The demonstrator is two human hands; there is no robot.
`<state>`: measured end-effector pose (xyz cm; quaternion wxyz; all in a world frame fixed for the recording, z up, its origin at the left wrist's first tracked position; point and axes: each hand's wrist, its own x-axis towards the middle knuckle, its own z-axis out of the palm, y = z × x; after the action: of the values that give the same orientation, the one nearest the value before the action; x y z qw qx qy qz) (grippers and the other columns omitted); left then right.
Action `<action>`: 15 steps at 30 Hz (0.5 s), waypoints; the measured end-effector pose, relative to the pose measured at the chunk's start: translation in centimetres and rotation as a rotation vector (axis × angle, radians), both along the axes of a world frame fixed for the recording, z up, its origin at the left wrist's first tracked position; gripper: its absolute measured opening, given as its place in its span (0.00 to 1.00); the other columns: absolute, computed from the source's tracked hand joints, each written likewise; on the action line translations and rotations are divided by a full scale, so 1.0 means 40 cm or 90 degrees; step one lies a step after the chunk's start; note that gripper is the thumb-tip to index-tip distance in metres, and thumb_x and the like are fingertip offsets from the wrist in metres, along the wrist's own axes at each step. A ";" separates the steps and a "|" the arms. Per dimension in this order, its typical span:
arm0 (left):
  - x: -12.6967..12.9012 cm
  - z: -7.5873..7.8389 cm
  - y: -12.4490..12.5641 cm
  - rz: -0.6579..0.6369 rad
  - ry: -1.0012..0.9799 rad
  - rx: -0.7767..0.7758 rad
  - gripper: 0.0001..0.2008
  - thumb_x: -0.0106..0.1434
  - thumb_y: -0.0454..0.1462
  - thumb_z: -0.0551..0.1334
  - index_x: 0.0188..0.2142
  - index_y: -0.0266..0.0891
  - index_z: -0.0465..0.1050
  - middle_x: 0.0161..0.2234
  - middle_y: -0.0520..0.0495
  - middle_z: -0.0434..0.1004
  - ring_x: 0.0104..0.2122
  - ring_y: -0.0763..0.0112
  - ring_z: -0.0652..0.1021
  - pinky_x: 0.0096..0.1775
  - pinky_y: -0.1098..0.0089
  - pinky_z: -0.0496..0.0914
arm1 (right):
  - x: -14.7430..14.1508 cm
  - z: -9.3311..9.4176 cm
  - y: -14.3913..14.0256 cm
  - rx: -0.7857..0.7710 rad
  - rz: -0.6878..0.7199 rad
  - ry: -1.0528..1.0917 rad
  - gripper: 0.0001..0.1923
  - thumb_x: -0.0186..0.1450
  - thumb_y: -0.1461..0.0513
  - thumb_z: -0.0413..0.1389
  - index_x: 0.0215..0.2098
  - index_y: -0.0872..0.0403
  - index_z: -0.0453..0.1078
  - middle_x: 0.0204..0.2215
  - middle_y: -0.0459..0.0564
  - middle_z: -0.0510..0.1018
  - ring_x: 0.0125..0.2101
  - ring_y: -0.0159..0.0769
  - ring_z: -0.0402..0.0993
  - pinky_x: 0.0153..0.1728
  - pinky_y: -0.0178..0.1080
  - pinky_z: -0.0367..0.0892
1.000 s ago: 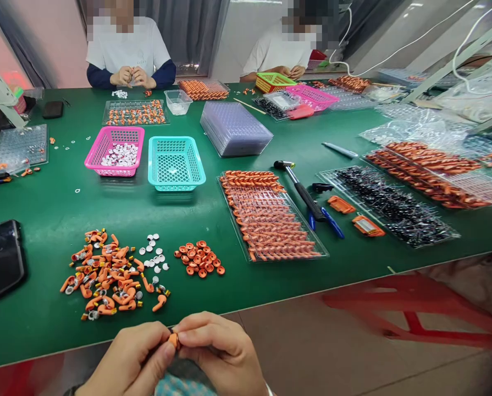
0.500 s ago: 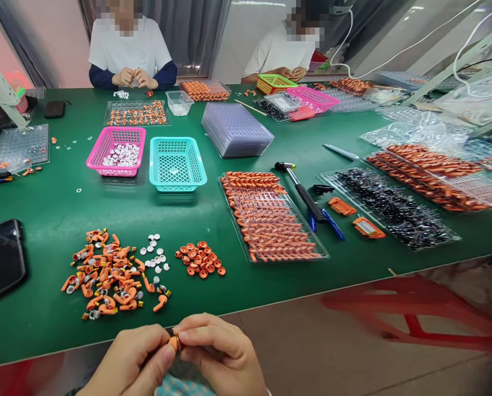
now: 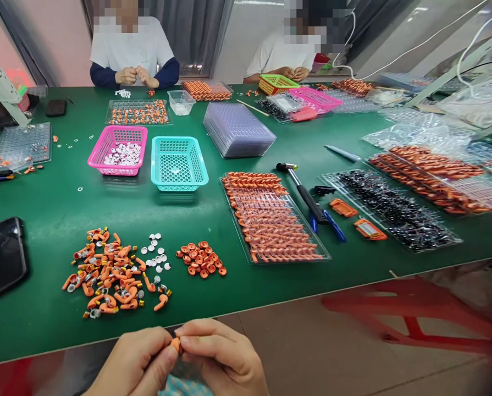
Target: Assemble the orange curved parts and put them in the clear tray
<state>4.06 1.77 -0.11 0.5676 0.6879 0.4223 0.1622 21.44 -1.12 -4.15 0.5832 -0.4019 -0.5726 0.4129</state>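
Just below the table's near edge, my left hand [image 3: 141, 357] and my right hand [image 3: 223, 352] meet fingertip to fingertip. Pinched between them is an orange earbud shell [image 3: 176, 345], mostly covered by the fingers. Both hands are closed on it. Beyond them on the green table lies a heap of orange earbud housings [image 3: 114, 275] with gold and silver parts. Several small white discs [image 3: 157, 256] lie to the right of that heap. Further right is a cluster of orange round caps [image 3: 202, 259].
A clear tray of orange shells [image 3: 274, 220], a hammer [image 3: 305, 195] and a tray of black parts [image 3: 390, 209] lie to the right. Pink [image 3: 95, 159] and turquoise [image 3: 180, 181] baskets stand mid-table. A phone [image 3: 2, 258] lies left. Two people sit across.
Both hands stay pinched on the earbud shell, with a very slight shift downward. The view has moved slightly. The heaps on the table look the same.
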 end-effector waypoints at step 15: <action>0.000 0.008 -0.003 -0.037 -0.010 0.078 0.19 0.72 0.42 0.49 0.24 0.41 0.59 0.18 0.56 0.63 0.16 0.77 0.66 0.19 0.79 0.59 | 0.005 -0.005 -0.015 0.030 0.015 -0.022 0.22 0.61 0.72 0.62 0.48 0.43 0.77 0.38 0.51 0.83 0.35 0.37 0.82 0.36 0.34 0.79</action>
<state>4.07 1.67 0.22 0.5319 0.7320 0.3874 0.1766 21.66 -1.74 -4.34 0.5776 -0.3881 -0.5968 0.3996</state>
